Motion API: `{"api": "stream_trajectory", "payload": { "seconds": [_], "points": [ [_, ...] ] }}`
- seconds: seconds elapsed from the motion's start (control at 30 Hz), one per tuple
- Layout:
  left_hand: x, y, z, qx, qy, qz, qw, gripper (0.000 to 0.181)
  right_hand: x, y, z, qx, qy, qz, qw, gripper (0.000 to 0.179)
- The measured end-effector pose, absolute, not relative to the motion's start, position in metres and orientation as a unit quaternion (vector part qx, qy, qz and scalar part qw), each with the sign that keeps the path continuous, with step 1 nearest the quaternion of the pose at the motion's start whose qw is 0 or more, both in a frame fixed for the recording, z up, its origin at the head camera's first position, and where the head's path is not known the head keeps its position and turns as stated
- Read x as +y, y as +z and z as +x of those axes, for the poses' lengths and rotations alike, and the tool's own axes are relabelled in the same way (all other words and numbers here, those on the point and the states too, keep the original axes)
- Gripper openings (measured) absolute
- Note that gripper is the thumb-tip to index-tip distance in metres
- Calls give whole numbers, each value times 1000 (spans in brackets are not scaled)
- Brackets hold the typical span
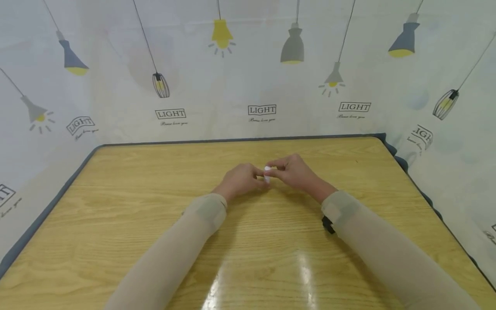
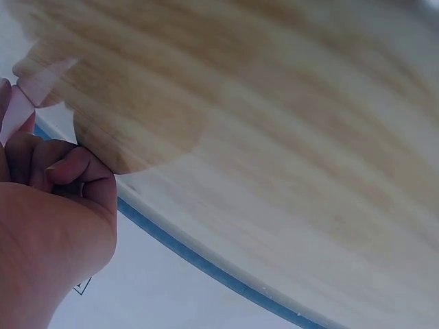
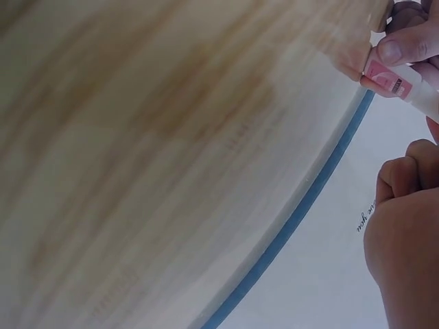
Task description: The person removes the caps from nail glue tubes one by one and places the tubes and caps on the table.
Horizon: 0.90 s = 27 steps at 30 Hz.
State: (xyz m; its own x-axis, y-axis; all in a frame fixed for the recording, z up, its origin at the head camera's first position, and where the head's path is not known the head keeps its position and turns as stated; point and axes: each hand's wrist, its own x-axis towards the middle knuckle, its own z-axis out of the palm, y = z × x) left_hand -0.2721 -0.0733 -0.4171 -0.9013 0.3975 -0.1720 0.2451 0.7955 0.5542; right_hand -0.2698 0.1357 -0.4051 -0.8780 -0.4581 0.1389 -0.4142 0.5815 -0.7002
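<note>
A small white bottle (image 1: 267,178) with a pink label stands roughly upright at the table's middle, between both hands. Its printed label shows in the right wrist view, where the bottle (image 3: 388,74) is partly covered by a thumb. My left hand (image 1: 242,178) grips the bottle's lower body from the left. From the other side, my right hand (image 1: 296,172) pinches the white top (image 1: 268,168) between thumb and fingers. In the left wrist view, the left hand's (image 2: 58,219) other fingers are curled, and only a pinkish sliver of the bottle (image 2: 19,113) is visible.
A wood-grain table (image 1: 135,193) with a glossy surface lies under both arms. Behind it hangs a pale backdrop (image 1: 217,86) printed with lamps and lettering. A dark small device (image 1: 328,224) sits under the right cuff.
</note>
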Motion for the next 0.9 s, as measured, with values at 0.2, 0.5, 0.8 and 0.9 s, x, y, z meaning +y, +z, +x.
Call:
{"api": "stream_trajectory", "payload": {
  "seconds": [0.2,0.5,0.8,0.9],
  "points": [
    [-72,-418,-273,937,266,175,141,44,136,-405,-269,886,-381,-263,21,31],
    [-72,-416,-272,937,264,173,146,43,137,-409,-271,883,-377,-279,12,30],
    [-72,-417,-274,938,264,169,147,42,135,-411,-270,902,-319,-287,-48,29],
    [-72,-417,-274,939,263,165,147,41,134,-411,-270,908,-308,-278,-58,31]
  ]
}}
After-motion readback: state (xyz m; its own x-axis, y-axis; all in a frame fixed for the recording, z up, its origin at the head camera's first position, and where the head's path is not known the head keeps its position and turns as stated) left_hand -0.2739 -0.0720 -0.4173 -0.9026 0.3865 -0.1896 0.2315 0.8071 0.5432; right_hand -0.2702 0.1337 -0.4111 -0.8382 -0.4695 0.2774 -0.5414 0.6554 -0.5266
